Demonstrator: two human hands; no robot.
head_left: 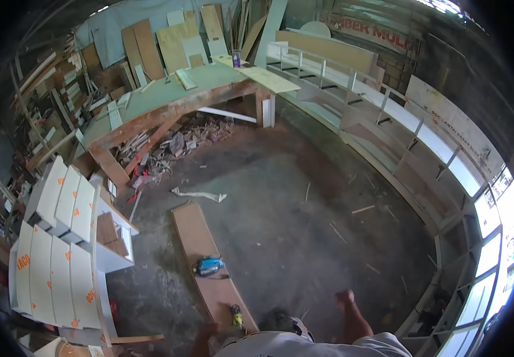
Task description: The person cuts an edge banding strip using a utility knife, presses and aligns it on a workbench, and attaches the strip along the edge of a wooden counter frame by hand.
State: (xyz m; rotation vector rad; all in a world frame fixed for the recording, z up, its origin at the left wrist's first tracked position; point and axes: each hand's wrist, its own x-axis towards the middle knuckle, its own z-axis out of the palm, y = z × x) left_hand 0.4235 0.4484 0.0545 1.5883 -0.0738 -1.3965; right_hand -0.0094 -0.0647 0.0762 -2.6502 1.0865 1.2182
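Nearest, the right hand (pixel 345 296) hangs over bare floor, with nothing visible in it; its fingers are too small and blurred to tell how far they are spread. The left hand (pixel 209 329) is dark at the lower edge, beside the near end of a long brown board (pixel 192 231), and I cannot tell whether it grips or touches anything. Just right of that hand, a yellow-green tool (pixel 236 315) rests on the board; farther ahead, a blue tool (pixel 209 266) lies across it. As for progress, the board is laid flat and both tools are set on it; no cut or joint shows there, so work on it looks undone. Left of the hands stand white panels (pixel 60 244); ahead lies a pale strip (pixel 200 194). Beyond, a green-topped desk (pixel 155 104) stands over scrap (pixel 179 143), while white framework (pixel 411 128), seemingly already assembled, curves along the right.
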